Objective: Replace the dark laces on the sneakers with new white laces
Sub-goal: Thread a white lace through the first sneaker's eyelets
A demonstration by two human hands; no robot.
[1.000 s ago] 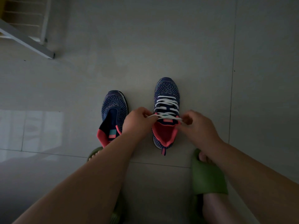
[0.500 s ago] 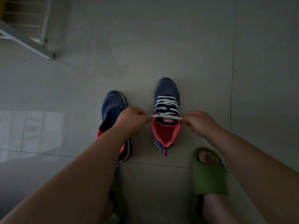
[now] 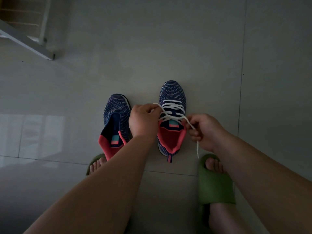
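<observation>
My left hand [image 3: 143, 121] pinches one end of the white lace [image 3: 170, 108] up beside the right-hand sneaker [image 3: 172, 119], fingers curled round it. My right hand [image 3: 204, 130] is curled round the other end, and the loose tail hangs out below my fist toward my green slipper [image 3: 216, 184]. The two ends cross just above the sneaker's tongue, so I judge I am at the tying stage on this shoe.

What could go wrong: if I pull harder on one side, the lace may slide through the eyelets and leave the ends uneven, too short on one side to tie. The crossing could also slacken if either pinch slips, since the lace looks thin and smooth. The light is dim, so I might miss a twisted row.

The laced sneaker stands on the tiled floor [image 3: 185, 48] in front of me, toe pointing away. It is dark blue knit with pale flecks, a coral lining and white rows across the top. The other sneaker [image 3: 116, 122] sits just to its left, partly hidden by my left arm, with no lace that I can see; that one remains to be done.
</observation>
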